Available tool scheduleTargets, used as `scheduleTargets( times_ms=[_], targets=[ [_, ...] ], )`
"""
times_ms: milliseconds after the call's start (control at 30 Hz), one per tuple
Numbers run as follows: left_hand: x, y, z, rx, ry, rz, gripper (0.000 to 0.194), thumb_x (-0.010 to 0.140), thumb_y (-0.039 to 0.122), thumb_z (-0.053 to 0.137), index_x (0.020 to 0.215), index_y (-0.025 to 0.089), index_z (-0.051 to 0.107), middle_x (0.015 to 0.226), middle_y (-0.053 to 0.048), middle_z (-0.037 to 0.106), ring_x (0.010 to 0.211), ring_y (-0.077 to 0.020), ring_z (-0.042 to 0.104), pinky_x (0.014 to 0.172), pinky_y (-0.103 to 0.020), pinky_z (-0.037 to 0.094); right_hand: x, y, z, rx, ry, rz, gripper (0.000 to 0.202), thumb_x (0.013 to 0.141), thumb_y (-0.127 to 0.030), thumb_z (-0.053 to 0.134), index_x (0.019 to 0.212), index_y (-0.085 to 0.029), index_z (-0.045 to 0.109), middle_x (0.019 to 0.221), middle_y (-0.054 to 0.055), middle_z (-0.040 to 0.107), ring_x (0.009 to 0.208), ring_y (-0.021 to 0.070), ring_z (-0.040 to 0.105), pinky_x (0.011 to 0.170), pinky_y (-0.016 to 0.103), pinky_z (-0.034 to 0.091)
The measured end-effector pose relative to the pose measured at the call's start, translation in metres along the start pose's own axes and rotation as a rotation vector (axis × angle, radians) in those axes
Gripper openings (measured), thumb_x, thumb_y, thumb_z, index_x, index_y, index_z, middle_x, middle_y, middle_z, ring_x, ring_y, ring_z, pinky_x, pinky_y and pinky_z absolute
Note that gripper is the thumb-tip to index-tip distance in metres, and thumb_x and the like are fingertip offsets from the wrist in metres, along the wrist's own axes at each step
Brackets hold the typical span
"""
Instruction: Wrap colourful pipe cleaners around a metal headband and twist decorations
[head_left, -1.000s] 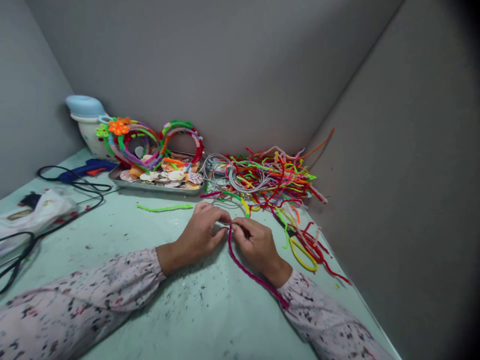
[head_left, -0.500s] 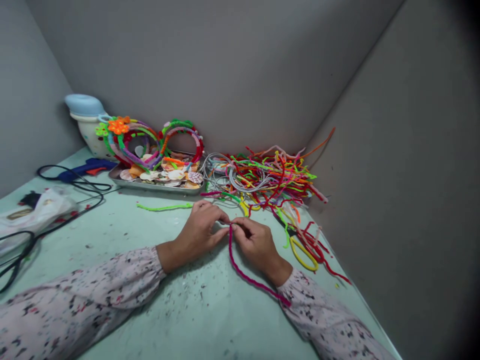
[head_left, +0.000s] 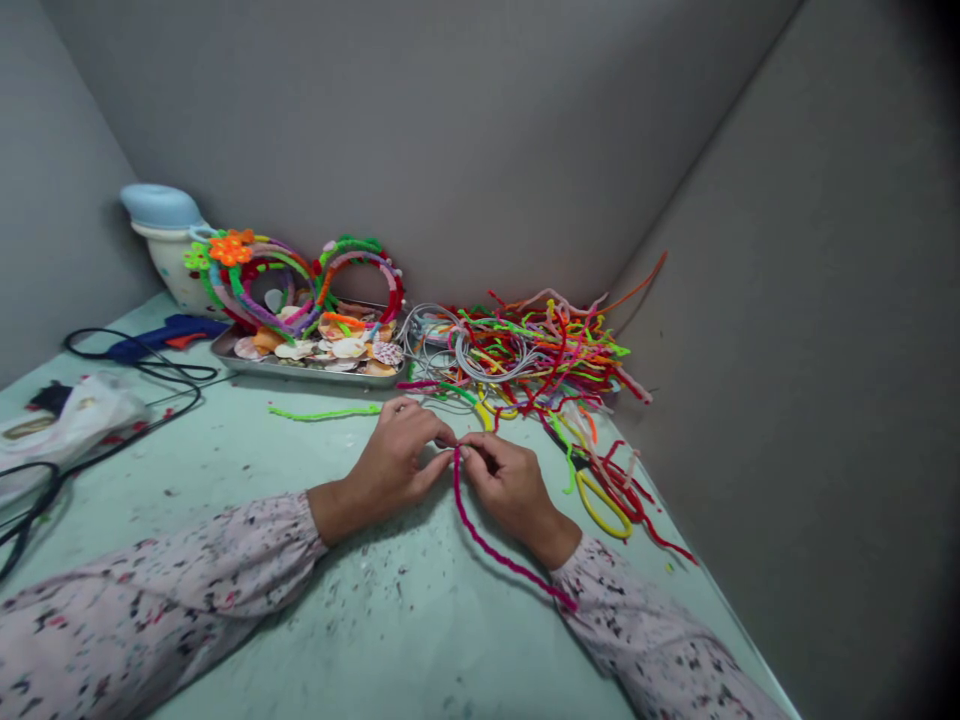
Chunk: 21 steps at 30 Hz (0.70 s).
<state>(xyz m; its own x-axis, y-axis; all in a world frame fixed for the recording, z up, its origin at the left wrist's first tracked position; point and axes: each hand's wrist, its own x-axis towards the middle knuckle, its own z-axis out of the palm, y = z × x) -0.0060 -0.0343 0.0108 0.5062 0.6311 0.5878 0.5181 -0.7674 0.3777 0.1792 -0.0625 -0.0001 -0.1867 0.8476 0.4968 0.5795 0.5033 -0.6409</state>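
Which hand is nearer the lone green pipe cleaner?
Left. The left hand is beside one end of the green pipe cleaner; the right hand is farther off, past the left.

Craft corner: table [head_left: 360, 620], pipe cleaners [head_left: 555, 345], shells [head_left: 349, 348].

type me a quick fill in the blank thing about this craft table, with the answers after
The left hand and right hand pinch a magenta pipe cleaner, whose loose end lies near the cuff of the ____ arm.
The metal tray holds a heap of ____.
The lid of the jar is light ____.
The lone pipe cleaner lying beyond the left hand is bright ____.

right; shells; blue; green
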Motion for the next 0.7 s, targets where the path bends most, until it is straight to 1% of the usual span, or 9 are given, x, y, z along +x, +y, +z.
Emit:
scheduleTargets(
  times_ms=[167,367,700],
  targets=[
    [0.0005,0.0002,-0.0008,0.005,0.002,0.001,0.009,0.088,0.026,0.056,0.091,0.021,0.062,0.083,-0.002,0.066,0.082,-0.0185,0.055,0.094,-0.042,0.032,0.0004,-0.0001,-0.0002,-0.001,-0.002,-0.001,0.02,0.089,-0.022,0.053,0.097,-0.016,0.07,0.085,0.004,0.073,0.07,0.0146,0.065,0.066,0.023,0.048],
    [0.0022,0.0018,-0.003,-0.018,0.001,-0.018,0.012,0.089,0.028,0.055,0.086,0.02,0.063,0.081,-0.002,0.067,0.08,-0.0181,0.055,0.094,-0.042,0.033,-0.0004,-0.0008,-0.0001,0.011,-0.007,-0.004,0.02,0.089,-0.022,0.053,0.099,-0.018,0.07,0.087,0.004,0.073,0.073,0.0152,0.066,0.068,0.024,0.049],
    [0.0014,0.0023,-0.0027,-0.041,-0.009,-0.018,0.013,0.09,0.027,0.053,0.085,0.02,0.063,0.08,-0.002,0.067,0.079,-0.0175,0.054,0.092,-0.041,0.033,-0.0009,-0.0014,-0.0006,-0.003,-0.016,0.001,0.02,0.088,-0.02,0.053,0.098,-0.018,0.07,0.086,0.004,0.073,0.071,0.0149,0.065,0.066,0.023,0.048]
  ],
)
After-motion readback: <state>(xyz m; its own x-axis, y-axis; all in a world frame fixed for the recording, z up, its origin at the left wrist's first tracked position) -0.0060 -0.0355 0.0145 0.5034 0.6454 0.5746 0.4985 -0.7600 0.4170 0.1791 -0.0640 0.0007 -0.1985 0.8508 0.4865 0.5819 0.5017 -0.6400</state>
